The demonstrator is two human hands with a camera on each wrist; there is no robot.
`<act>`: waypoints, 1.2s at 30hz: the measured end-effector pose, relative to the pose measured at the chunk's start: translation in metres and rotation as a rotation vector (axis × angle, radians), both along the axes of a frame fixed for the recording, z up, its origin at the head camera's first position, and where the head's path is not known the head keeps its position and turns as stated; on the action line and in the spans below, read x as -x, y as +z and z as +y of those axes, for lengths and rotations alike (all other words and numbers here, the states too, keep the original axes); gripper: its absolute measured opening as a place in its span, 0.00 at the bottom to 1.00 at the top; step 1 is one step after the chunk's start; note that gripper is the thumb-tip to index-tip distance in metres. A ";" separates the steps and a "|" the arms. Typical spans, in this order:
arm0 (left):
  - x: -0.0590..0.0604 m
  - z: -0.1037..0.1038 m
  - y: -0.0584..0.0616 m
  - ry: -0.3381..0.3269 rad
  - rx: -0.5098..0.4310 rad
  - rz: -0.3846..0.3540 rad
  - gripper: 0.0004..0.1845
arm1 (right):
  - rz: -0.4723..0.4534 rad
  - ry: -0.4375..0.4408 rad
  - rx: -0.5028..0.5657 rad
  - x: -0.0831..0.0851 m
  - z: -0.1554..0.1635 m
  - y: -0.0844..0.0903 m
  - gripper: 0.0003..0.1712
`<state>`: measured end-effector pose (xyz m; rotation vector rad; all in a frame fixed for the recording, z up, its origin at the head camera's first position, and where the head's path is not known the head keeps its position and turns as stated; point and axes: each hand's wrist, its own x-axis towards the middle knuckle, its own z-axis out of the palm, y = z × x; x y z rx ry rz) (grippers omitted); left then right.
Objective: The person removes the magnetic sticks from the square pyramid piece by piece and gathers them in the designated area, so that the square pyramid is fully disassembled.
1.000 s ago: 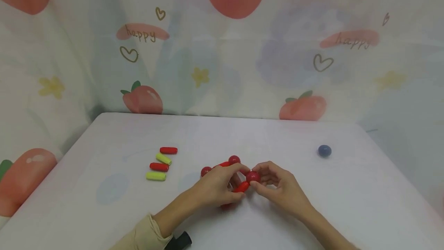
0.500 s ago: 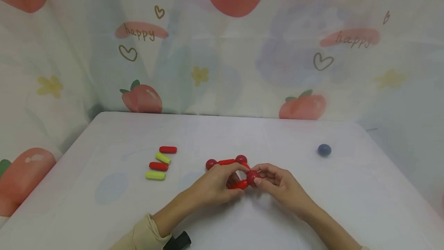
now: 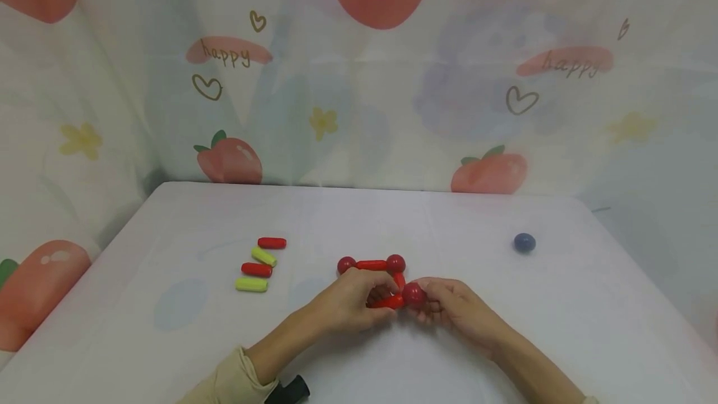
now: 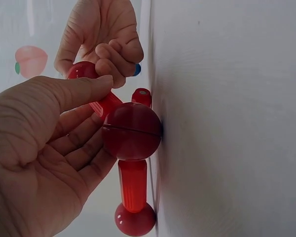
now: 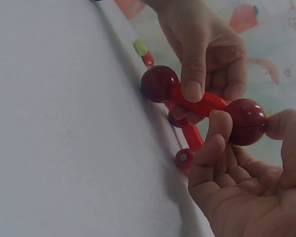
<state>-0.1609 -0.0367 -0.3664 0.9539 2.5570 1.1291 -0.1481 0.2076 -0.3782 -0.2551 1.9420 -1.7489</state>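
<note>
Two hands meet over a frame of red rods and red balls near the middle of the surface [image 3: 505, 329]. The left hand [image 3: 348, 304] pinches a red rod [image 3: 387, 302] between thumb and fingers, while the right hand [image 3: 454, 307] grips the red ball [image 3: 413, 293] at that rod's end. Compared with a second ago, the frame lies flatter and squarer: the far rod [image 3: 370, 264] now shows plainly between its two balls, and both hands sit lower, nearer the surface. That suggests the held corner is being seated rather than lifted.

Counting: three red balls show in the head view, at [image 3: 346, 264], [image 3: 395, 262] and the gripped one; a fourth may hide under the left hand. Three red rods in the frame are visible. Four loose rods lie to the left, two red [image 3: 272, 242] [image 3: 257, 269] and two yellow-green [image 3: 264, 256] [image 3: 251, 284]. One blue ball [image 3: 524, 242] rests well apart on the right.
</note>
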 end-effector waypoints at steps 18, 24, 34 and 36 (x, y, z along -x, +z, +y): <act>-0.004 0.000 0.002 0.003 -0.007 -0.028 0.13 | 0.134 -0.242 -0.100 0.014 0.054 0.039 0.30; -0.002 -0.001 0.000 0.006 -0.035 -0.028 0.14 | 0.294 -0.352 -0.576 0.025 0.105 0.049 0.41; -0.004 -0.001 0.004 0.006 -0.030 -0.016 0.13 | 0.282 -0.418 -0.832 0.031 0.169 0.036 0.47; -0.004 -0.001 0.004 0.004 -0.030 -0.008 0.13 | 0.274 -0.419 -0.863 0.032 0.172 0.032 0.46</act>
